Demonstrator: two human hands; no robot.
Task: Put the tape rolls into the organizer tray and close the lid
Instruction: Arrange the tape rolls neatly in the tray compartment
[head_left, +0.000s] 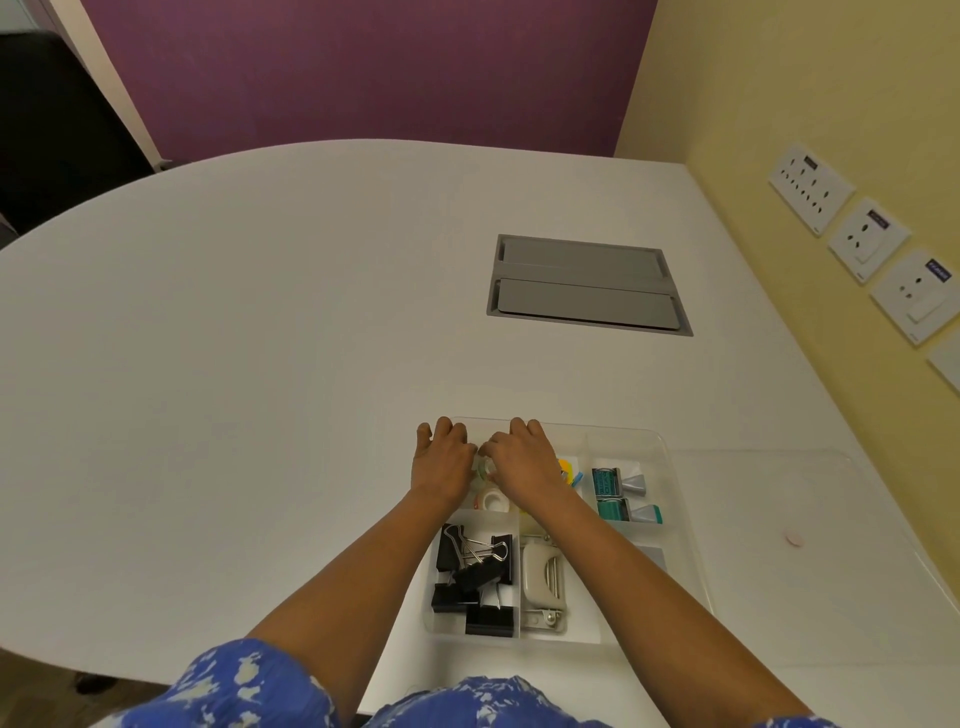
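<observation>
A clear plastic organizer tray (670, 457) sits on the white table in front of me. Both hands are over its far-left compartment. My left hand (441, 462) and my right hand (522, 457) meet around a clear tape roll (484, 467), fingers curled on it from both sides. A second, white tape roll (493, 500) lies in the same compartment just below my hands. The clear lid (810, 519) lies flat on the table to the right of the tray.
Other compartments hold black binder clips (475, 577), a beige stapler (540, 571), teal correction tapes (621, 493) and coloured sticky tabs (569, 470). A grey cable hatch (584, 283) is set into the table farther back. A small pink disc (795, 537) shows at the lid. Wall sockets (867, 234) are at right.
</observation>
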